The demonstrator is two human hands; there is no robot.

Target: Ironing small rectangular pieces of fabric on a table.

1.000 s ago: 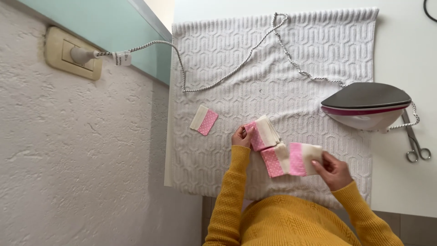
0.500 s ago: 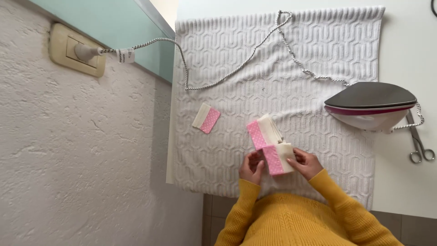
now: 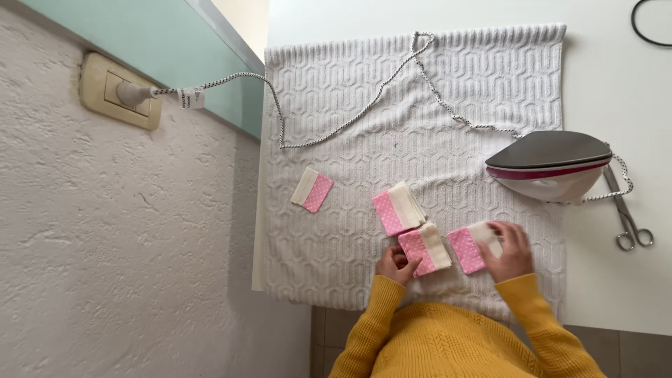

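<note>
On the white textured towel [image 3: 420,105] lie several small fabric pieces, each half pink dotted and half cream. My left hand [image 3: 396,265] rests on the near edge of one stack [image 3: 425,248]. My right hand [image 3: 509,250] lies flat on another piece [image 3: 470,246] just to its right, pressing it to the towel. A third stack [image 3: 398,208] sits a little farther away. A single piece [image 3: 312,190] lies apart at the left. Both arms wear mustard-yellow knit sleeves.
A grey and magenta iron [image 3: 553,166] stands at the towel's right edge, its braided cord [image 3: 364,112] running across the towel to a wall socket [image 3: 119,98]. Scissors [image 3: 630,217] lie on the white table beside the iron. A textured wall fills the left.
My hands held the pieces together near the towel's near edge; now they have parted. The right hand has carried one piece to the right and laid it down.
</note>
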